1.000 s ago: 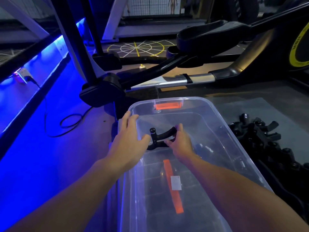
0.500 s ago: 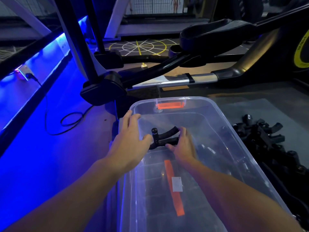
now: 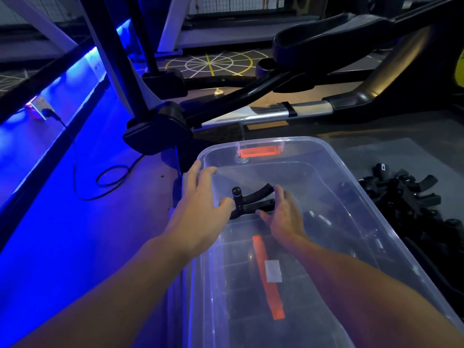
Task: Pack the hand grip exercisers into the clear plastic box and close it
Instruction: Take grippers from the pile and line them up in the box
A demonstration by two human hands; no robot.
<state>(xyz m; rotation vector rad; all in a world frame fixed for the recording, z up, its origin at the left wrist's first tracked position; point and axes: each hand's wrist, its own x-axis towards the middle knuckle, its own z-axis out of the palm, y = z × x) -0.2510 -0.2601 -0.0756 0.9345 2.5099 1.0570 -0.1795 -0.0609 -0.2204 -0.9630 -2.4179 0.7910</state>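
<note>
A black hand grip exerciser is held inside the clear plastic box, near its far left corner. My right hand grips the exerciser's two handles, fingers over the top and thumb below. The fingers of my left hand lie straight over the box's left rim, and its thumb touches the exerciser's knob end. More dark exercisers lie against the box's right wall. A pile of black exercisers sits on the grey mat to the right of the box.
The box has an orange latch at its far end, and an orange strip shows through its bottom. A black exercise machine stands just beyond the box. A black cable loops on the blue-lit floor to the left.
Both hands and the exerciser stay almost in place in the box. My right fingers have shifted a little further over the handles.
</note>
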